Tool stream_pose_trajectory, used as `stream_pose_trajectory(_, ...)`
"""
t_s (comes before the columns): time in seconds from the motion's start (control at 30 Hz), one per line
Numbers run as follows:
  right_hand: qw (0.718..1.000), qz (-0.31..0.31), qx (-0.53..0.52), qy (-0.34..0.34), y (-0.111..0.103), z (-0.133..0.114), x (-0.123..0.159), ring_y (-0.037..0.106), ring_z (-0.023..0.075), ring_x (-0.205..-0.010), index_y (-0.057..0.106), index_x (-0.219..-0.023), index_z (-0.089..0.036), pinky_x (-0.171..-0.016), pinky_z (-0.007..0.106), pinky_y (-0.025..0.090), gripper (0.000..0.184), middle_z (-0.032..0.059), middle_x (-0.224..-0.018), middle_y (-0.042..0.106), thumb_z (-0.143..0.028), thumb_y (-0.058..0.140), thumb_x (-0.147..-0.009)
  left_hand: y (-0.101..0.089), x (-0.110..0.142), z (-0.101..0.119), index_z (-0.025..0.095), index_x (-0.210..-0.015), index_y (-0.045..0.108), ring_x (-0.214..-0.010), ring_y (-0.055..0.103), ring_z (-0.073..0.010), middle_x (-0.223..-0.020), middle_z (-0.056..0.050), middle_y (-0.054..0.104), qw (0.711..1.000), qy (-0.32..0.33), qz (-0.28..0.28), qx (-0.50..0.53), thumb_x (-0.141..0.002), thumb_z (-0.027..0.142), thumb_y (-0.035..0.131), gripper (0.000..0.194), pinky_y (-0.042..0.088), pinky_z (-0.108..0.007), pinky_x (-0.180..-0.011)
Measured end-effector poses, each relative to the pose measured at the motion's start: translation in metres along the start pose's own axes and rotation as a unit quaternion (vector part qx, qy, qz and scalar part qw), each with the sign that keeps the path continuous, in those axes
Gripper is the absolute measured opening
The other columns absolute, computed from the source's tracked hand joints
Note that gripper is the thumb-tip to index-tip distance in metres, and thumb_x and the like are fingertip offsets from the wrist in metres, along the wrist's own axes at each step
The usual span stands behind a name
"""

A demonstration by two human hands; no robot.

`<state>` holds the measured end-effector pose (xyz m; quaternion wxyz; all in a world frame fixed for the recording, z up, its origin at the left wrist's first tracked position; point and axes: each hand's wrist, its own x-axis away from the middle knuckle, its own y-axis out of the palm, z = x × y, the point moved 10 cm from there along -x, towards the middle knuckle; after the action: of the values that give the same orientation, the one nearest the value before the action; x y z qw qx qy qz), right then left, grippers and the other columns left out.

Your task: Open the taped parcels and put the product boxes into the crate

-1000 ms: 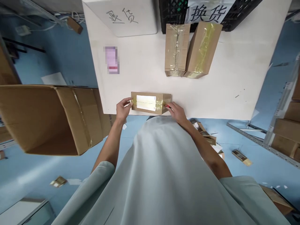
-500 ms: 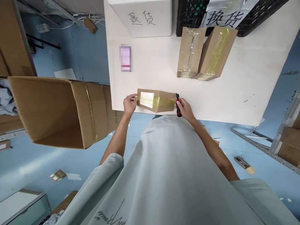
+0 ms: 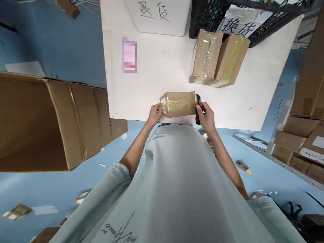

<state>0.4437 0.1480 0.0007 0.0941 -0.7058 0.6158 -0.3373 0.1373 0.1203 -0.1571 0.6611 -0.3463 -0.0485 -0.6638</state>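
Observation:
A small brown cardboard box (image 3: 181,104) with yellowish clear tape along its face is at the table's near edge, between my two hands. My left hand (image 3: 154,114) is closed, its fingertips pinching the box's left end, where loose tape shows. Wrapped around a black and red box cutter (image 3: 197,114), my right hand (image 3: 207,116) is at the right end of the box. The cutter stands roughly upright in the view along that end. Whether its blade is out, I cannot tell.
Two taped cardboard boxes (image 3: 206,57) stand farther back, against a black plastic crate (image 3: 263,33). Beside the crate is a white bin (image 3: 159,23) with handwriting. A blurred pink-purple item (image 3: 129,55) lies on the white table (image 3: 146,74). A large open carton (image 3: 78,121) is at the left.
The small box has turned so its taped face shows and the white label is mostly out of sight. Both hands have moved right with it. The view has shifted too.

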Motion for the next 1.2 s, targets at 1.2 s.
stream_pose_trajectory(1.2, 0.951, -0.079, 0.288, 0.083, 0.093, -0.103, 0.073, 0.083, 0.0356, -0.121, 0.063, -0.166, -0.024, -0.102, 0.043, 0.062, 0.051, 0.0114, -0.141, 0.084, -0.037, 0.048, -0.120, -0.039, 0.002, 0.141, 0.027, -0.110, 0.093, -0.117, 0.080, -0.0315, -0.120, -0.006, 0.088, 0.961, 0.165, -0.216, 0.057, -0.085, 0.051, 0.093, 0.035, 0.063, -0.045, -0.111)
